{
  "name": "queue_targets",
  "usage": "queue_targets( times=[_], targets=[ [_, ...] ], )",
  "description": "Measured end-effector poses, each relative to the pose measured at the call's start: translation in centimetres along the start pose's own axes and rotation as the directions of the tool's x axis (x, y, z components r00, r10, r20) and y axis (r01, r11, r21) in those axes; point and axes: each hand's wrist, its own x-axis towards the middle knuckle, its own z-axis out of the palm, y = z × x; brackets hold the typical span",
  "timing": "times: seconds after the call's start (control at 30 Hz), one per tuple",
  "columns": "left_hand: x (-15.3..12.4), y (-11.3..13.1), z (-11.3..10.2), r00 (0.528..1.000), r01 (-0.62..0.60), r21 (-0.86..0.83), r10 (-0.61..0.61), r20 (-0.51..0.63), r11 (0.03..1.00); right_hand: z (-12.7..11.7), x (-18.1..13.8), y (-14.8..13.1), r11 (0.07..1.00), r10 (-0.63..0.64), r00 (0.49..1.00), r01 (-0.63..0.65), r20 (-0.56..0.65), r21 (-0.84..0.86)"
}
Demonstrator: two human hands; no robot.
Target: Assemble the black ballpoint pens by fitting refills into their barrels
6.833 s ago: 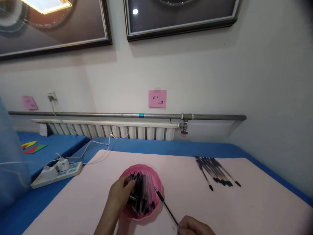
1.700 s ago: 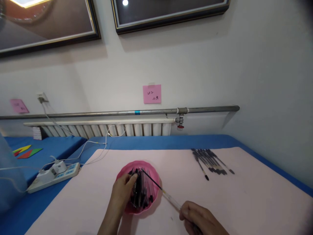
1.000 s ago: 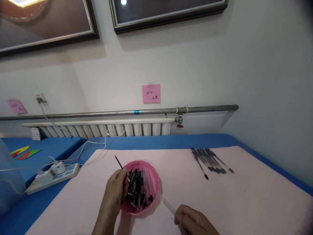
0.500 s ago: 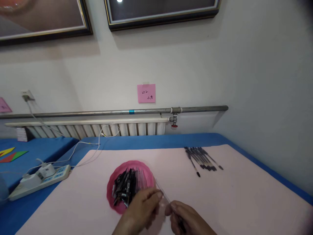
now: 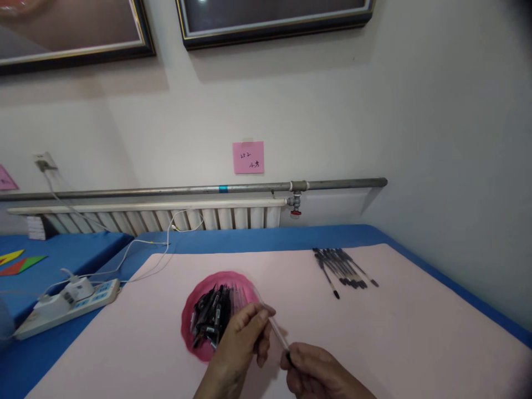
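Note:
A clear pen barrel slants between my hands, its far end over the rim of a pink scalloped bowl. My left hand pinches the barrel near its upper part, thumb against the fingers. Closed around its lower end is my right hand, where a bit of black shows at the fingertips; the rest there is hidden. Inside the bowl lie black pen parts and clear tubes. To the right, several pens with black ends lie side by side on the pink sheet.
A pink sheet covers most of the blue table. At the left stands a power strip with white plugs and cables. Behind run a radiator and a metal pipe. Coloured flat pieces lie on the neighbouring table.
My left hand has risen slightly and slid along the barrel toward its far end. More of the clear tube now shows between the hands, and less black shows at my right hand.

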Motion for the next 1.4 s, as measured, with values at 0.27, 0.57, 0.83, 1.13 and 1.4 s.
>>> queue_targets(
  times=[0.27,0.57,0.83,1.13,1.4],
  targets=[
    [0.1,-1.1,1.3,0.999,-0.031,0.131,0.035,-0.031,0.991,-0.9,1.3,1.2,0.929,-0.247,0.969,0.234,-0.008,-0.287],
    [0.1,-0.9,1.5,0.997,-0.04,0.077,0.044,-0.061,0.996,0.2,0.5,0.5,0.987,-0.137,0.991,0.136,-0.008,-0.091],
    [0.4,-1.4,1.3,0.996,-0.038,0.064,0.043,-0.078,0.997,-0.6,0.8,0.6,0.96,-0.211,0.973,0.188,-0.097,-0.209],
    [0.4,-1.3,1.5,0.997,-0.024,0.057,0.029,-0.074,0.998,0.2,0.5,0.3,0.992,-0.111,0.992,0.106,-0.064,-0.073],
    [0.3,-1.1,1.7,0.996,-0.021,0.066,0.027,-0.087,0.998,0.5,0.7,0.4,0.988,-0.129,0.99,0.123,-0.061,-0.089]
  ],
)
